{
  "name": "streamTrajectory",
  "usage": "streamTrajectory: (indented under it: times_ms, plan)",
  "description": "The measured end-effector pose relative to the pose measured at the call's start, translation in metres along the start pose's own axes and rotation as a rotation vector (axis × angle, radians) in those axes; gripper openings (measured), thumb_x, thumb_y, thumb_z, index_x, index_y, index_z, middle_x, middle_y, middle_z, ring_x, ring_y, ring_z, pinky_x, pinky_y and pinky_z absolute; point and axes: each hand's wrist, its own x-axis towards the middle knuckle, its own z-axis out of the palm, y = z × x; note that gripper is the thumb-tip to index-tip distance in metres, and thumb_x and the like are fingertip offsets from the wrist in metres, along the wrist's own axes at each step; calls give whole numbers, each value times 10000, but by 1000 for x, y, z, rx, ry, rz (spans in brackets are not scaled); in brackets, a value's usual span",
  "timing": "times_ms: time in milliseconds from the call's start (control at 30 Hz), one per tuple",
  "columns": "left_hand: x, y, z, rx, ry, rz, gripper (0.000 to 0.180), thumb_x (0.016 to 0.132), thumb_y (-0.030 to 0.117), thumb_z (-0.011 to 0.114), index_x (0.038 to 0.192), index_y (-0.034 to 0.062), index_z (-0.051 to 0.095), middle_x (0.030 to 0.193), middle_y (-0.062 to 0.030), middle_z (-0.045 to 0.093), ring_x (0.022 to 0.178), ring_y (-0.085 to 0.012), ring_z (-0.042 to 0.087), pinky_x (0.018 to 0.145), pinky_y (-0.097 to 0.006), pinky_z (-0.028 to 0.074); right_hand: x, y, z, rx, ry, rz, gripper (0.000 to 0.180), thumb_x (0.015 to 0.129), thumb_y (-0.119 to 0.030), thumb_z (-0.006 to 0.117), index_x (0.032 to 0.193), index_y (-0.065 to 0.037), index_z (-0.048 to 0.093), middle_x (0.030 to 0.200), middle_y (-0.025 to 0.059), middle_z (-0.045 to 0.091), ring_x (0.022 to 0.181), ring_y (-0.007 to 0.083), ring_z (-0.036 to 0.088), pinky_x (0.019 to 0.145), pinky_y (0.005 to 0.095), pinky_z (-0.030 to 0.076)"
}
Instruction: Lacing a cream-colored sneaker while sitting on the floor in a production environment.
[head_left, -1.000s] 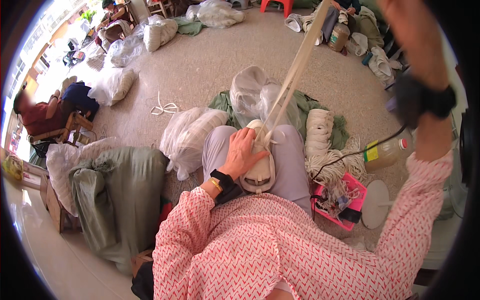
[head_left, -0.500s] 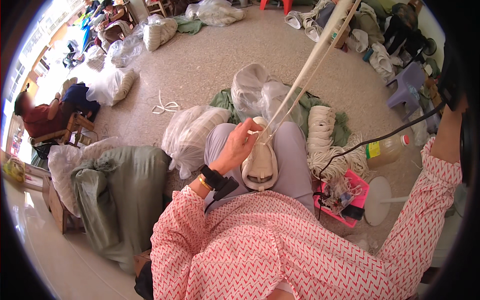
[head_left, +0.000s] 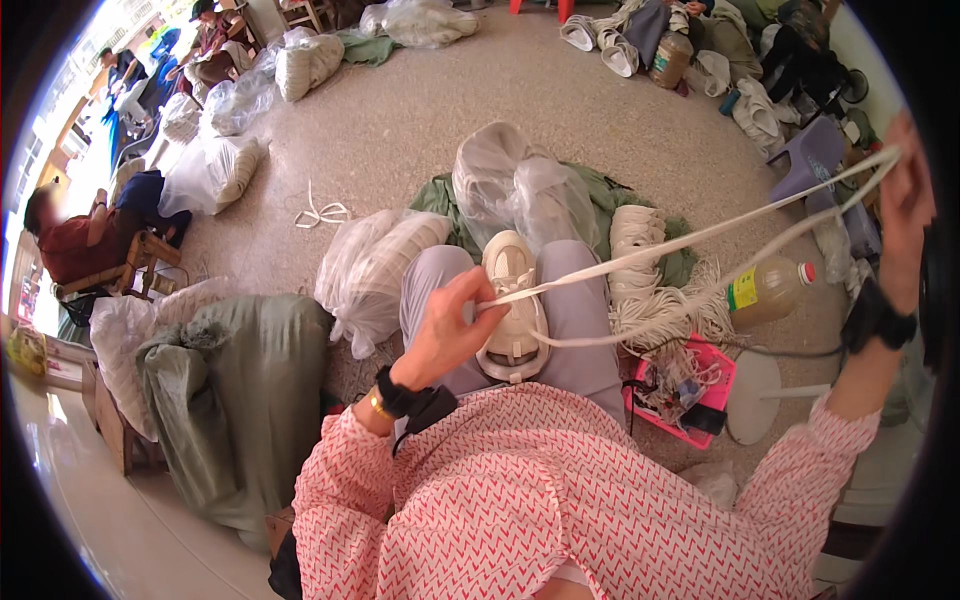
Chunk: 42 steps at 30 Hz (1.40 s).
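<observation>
A cream lace-up shoe rests between my knees, toe pointing away from me. My left hand is over its left side, thumb and fingertips pinched on a white shoelace. From there the lace stretches up to my right hand, raised far out to the right. A second strand runs from the shoe's right side to the same hand, more slackly. My right hand is closed around the lace where the strands meet; its fingers are partly dark at the picture's rim.
Bundles of white laces lie right of my knees, near a pink basket of small items and a plastic jug. Clear bags of shoes stand ahead and left, beside a green sack. Other people sit farther left.
My right hand has come down into view at the right, swinging the lace from steeply upward to a flatter line. My left hand has shifted slightly left and down, now pinching the lace.
</observation>
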Motion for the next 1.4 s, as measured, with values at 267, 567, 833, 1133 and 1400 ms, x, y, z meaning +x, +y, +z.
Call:
streamTrajectory:
  times_ms: [267, 567, 833, 1133, 1400]
  plan:
    - [-42, 19, -39, -112, -59, -163, 185, 875, 12, 711, 838, 8, 530, 705, -50, 572, 654, -117, 535, 624, -276, 434, -226, 20, 75, 56, -755, 771, 183, 961, -96, 685, 1141, -64, 701, 1012, 12, 706, 655, 58, 606, 556, 231, 534]
    - [-67, 30, -99, -512, 154, -482, 132, 925, -12, 662, 888, 60, 557, 754, -9, 643, 652, -44, 562, 616, -195, 444, -333, -33, 169, 156, -1097, 427, 263, 837, -90, 769, 1062, 17, 685, 836, 139, 719, 655, 210, 669, 608, 348, 517]
    - [-115, -26, -163, -528, 577, -607, 147, 975, 56, 633, 902, 82, 508, 710, 10, 579, 600, -47, 505, 582, -210, 460, -328, -32, 177, 227, -1186, 537, 237, 839, -94, 785, 1030, 9, 692, 830, 134, 715, 610, 191, 668, 575, 342, 515]
    - [-82, -30, -113, 159, 228, -588, 117, 934, 16, 687, 965, -3, 576, 924, -51, 655, 851, -124, 638, 760, -277, 562, -298, -8, 242, 273, -841, 357, 246, 843, 24, 735, 1083, -3, 685, 1065, 159, 702, 699, 205, 695, 602, 287, 536]
    - [7, -22, -31, 28, -64, -330, 129, 887, -6, 687, 963, -18, 583, 866, -110, 651, 806, -208, 669, 711, -321, 557, -293, 9, 241, 490, -1116, 752, 89, 946, 12, 657, 1034, 6, 670, 879, 39, 695, 696, 93, 663, 609, 241, 529]
